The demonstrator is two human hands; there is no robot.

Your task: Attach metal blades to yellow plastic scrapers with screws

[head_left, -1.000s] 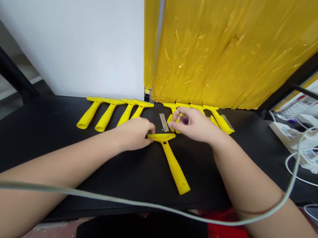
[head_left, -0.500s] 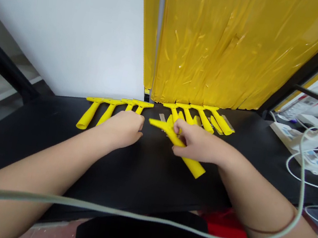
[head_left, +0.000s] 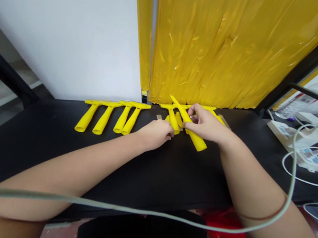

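Observation:
My right hand (head_left: 204, 123) grips a yellow T-shaped handle (head_left: 197, 141), tilted over the others, its head up and left and its open round end toward me. My left hand (head_left: 158, 133) is closed beside a yellow handle (head_left: 173, 119) lying at the back; whatever its fingers pinch is hidden. Small yellow pieces and flat blade-like strips (head_left: 159, 117) lie around there, partly covered by my hands. On the left, several matching handles (head_left: 103, 119) rest in a row, heads to the back. More handles (head_left: 210, 108) on the right are mostly behind my right hand.
A black tabletop (head_left: 149, 174) carries everything. Yellow film (head_left: 197, 39) and a white panel (head_left: 70, 29) rise behind it. White devices (head_left: 309, 155) with cables and a plastic bottle (head_left: 307, 98) stand right. A pale cable (head_left: 136, 212) crosses before my arms.
My left hand has moved right, from the left row to the small pieces. My right hand has lifted its handle back and slightly right, over the right row.

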